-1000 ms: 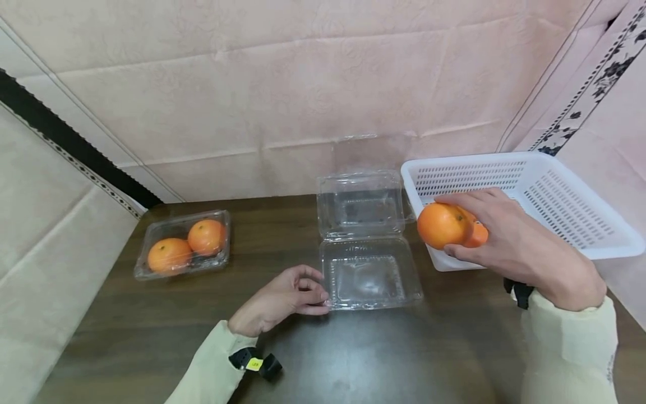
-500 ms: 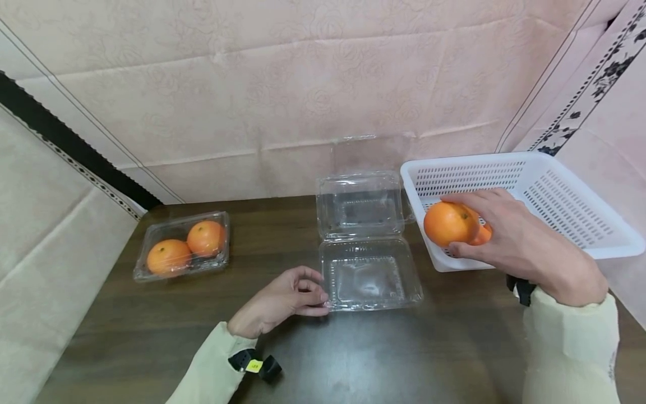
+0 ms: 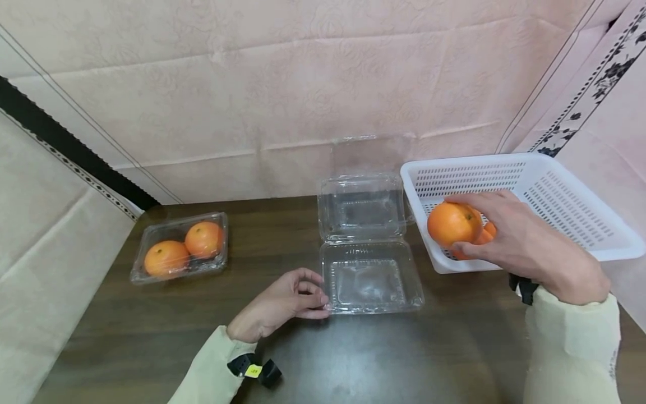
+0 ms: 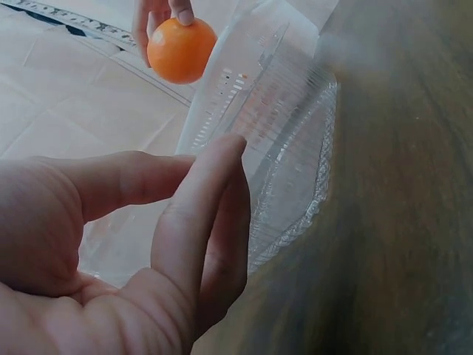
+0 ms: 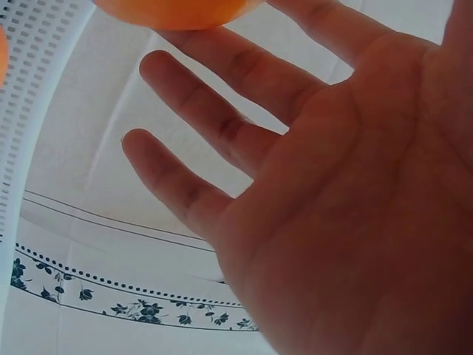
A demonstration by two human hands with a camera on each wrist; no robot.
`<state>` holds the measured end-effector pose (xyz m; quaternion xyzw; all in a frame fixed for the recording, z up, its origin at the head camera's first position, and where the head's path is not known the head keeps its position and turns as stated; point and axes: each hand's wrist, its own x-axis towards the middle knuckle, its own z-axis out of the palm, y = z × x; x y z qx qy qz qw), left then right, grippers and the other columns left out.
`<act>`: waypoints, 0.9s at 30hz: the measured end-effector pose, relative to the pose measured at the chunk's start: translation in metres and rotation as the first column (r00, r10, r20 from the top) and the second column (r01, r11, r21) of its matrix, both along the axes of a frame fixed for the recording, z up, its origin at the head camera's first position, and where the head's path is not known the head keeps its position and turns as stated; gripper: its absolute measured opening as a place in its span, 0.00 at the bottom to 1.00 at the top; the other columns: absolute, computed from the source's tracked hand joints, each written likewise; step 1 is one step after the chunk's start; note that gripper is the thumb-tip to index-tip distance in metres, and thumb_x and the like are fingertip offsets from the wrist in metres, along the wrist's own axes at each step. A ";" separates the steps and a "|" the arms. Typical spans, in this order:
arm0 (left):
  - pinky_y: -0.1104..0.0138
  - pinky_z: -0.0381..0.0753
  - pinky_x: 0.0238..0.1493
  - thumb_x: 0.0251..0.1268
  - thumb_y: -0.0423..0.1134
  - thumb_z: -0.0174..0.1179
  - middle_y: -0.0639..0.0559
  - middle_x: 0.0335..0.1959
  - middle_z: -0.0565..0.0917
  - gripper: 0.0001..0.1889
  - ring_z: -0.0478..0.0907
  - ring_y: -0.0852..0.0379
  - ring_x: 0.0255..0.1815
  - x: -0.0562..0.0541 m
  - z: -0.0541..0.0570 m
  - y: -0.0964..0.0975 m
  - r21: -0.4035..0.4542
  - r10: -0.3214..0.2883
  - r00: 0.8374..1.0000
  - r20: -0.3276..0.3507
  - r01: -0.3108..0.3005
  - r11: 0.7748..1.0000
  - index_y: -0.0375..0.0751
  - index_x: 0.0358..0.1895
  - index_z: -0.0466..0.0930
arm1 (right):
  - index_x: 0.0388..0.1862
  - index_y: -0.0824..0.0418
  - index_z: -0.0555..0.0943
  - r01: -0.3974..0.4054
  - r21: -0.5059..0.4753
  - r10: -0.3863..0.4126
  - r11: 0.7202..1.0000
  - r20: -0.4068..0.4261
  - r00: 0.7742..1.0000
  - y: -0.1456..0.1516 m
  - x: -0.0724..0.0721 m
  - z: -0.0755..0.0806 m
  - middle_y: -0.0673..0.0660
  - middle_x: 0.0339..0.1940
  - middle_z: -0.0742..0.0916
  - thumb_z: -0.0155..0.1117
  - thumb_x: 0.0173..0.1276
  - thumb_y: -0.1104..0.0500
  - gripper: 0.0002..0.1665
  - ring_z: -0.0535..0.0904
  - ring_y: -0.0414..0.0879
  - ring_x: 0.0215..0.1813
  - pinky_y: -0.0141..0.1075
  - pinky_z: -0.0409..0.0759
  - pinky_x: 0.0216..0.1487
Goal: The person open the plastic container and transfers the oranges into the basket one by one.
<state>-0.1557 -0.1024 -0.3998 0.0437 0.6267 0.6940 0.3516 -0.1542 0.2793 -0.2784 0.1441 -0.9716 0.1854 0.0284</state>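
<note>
Orange pick-up, apparently: at centre right, the right hand (image 3: 522,241) grips an orange (image 3: 454,224) over the perforated white basket (image 3: 570,207). Lower centre, left hand (image 3: 282,303) fingers lie at the open clamshell's (image 3: 370,280) corner; pinching cannot be told. Next probably calls for a leftward carry.

Dark wood table (image 3: 373,359) carrying a closed clear box (image 3: 209,266) at back left, an open clear box (image 3: 370,280) in the middle, and a white basket (image 3: 585,219) at back right

Orange fruit (image 3: 454,224), white basket (image 3: 570,216), brown table (image 3: 126,348), pinkish cloth (image 3: 282,101), perhaps rose-patterned
</note>
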 end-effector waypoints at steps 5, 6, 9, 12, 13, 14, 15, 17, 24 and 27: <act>0.58 0.90 0.55 0.68 0.22 0.60 0.45 0.40 0.80 0.26 0.86 0.54 0.41 0.001 0.001 0.001 0.003 0.004 1.000 0.006 -0.004 1.000 0.24 0.65 0.60 | 0.71 0.48 0.74 0.008 -0.001 -0.008 1.000 0.017 1.000 0.003 -0.001 0.000 0.58 0.63 0.83 0.81 0.56 0.49 0.44 0.69 0.59 0.63 0.53 0.69 0.61; 0.58 0.90 0.55 0.68 0.21 0.59 0.45 0.40 0.80 0.25 0.86 0.54 0.41 0.001 0.001 0.001 0.003 0.004 1.000 0.007 -0.004 1.000 0.24 0.65 0.61 | 0.71 0.48 0.74 0.012 0.001 -0.012 1.000 0.021 1.000 0.003 -0.001 0.000 0.59 0.63 0.82 0.81 0.56 0.49 0.44 0.69 0.60 0.63 0.53 0.69 0.61; 0.58 0.90 0.56 0.68 0.21 0.59 0.45 0.40 0.80 0.25 0.86 0.54 0.41 0.001 0.001 0.002 0.000 0.005 1.000 0.007 -0.005 1.000 0.24 0.65 0.61 | 0.71 0.47 0.74 0.018 -0.003 -0.018 1.000 0.034 0.999 0.005 -0.002 -0.001 0.60 0.62 0.83 0.81 0.55 0.49 0.44 0.69 0.60 0.61 0.52 0.69 0.60; 0.57 0.90 0.55 0.68 0.22 0.59 0.45 0.40 0.81 0.25 0.86 0.54 0.41 0.001 0.002 0.002 -0.002 0.006 1.000 0.007 -0.006 1.000 0.24 0.65 0.61 | 0.70 0.46 0.75 0.017 -0.007 -0.016 1.000 0.040 0.999 0.006 -0.003 -0.001 0.59 0.60 0.84 0.82 0.54 0.50 0.43 0.69 0.60 0.60 0.51 0.68 0.60; 0.57 0.90 0.55 0.68 0.22 0.59 0.45 0.39 0.81 0.25 0.87 0.54 0.41 0.001 0.002 0.002 -0.002 0.006 1.000 0.006 -0.006 1.000 0.24 0.65 0.61 | 0.69 0.46 0.76 0.015 -0.005 -0.014 1.000 0.036 0.999 0.007 -0.003 -0.001 0.59 0.60 0.85 0.82 0.54 0.50 0.43 0.70 0.60 0.60 0.52 0.68 0.60; 0.57 0.90 0.55 0.69 0.22 0.59 0.45 0.39 0.81 0.25 0.87 0.54 0.41 0.001 0.002 0.002 -0.001 0.007 1.000 0.006 -0.007 1.000 0.24 0.65 0.61 | 0.69 0.45 0.76 0.013 -0.005 -0.013 1.000 0.040 0.999 0.007 -0.003 -0.001 0.58 0.59 0.85 0.82 0.54 0.50 0.42 0.70 0.59 0.60 0.51 0.67 0.60; 0.57 0.90 0.55 0.69 0.22 0.59 0.45 0.39 0.81 0.25 0.87 0.54 0.41 0.001 0.002 0.002 -0.001 0.007 1.000 0.005 -0.007 1.000 0.24 0.65 0.61 | 0.68 0.44 0.76 0.008 -0.012 -0.008 1.000 0.040 0.999 0.007 -0.004 -0.001 0.57 0.58 0.86 0.82 0.54 0.50 0.41 0.70 0.59 0.59 0.50 0.67 0.60; 0.57 0.90 0.55 0.69 0.21 0.59 0.45 0.39 0.81 0.25 0.87 0.54 0.40 0.001 0.003 0.003 0.000 0.008 1.000 0.005 -0.008 1.000 0.24 0.65 0.60 | 0.66 0.42 0.77 0.005 -0.012 -0.005 1.000 0.038 0.999 0.008 -0.004 -0.001 0.53 0.54 0.87 0.82 0.54 0.50 0.40 0.71 0.57 0.57 0.47 0.66 0.58; 0.57 0.90 0.55 0.69 0.22 0.59 0.44 0.39 0.81 0.25 0.88 0.54 0.40 0.001 0.002 0.002 -0.003 0.009 1.000 0.006 -0.009 1.000 0.25 0.65 0.61 | 0.66 0.43 0.78 0.017 0.014 -0.018 1.000 0.076 0.997 0.010 -0.006 -0.004 0.50 0.51 0.87 0.81 0.55 0.50 0.38 0.73 0.54 0.55 0.45 0.70 0.54; 0.57 0.90 0.55 0.69 0.22 0.59 0.45 0.39 0.82 0.25 0.88 0.54 0.40 0.001 0.002 0.001 -0.005 0.009 1.000 0.005 -0.009 1.000 0.25 0.65 0.61 | 0.67 0.45 0.77 0.013 0.027 -0.015 1.000 0.080 0.997 0.011 -0.008 -0.006 0.52 0.52 0.87 0.81 0.55 0.51 0.39 0.74 0.54 0.55 0.45 0.71 0.54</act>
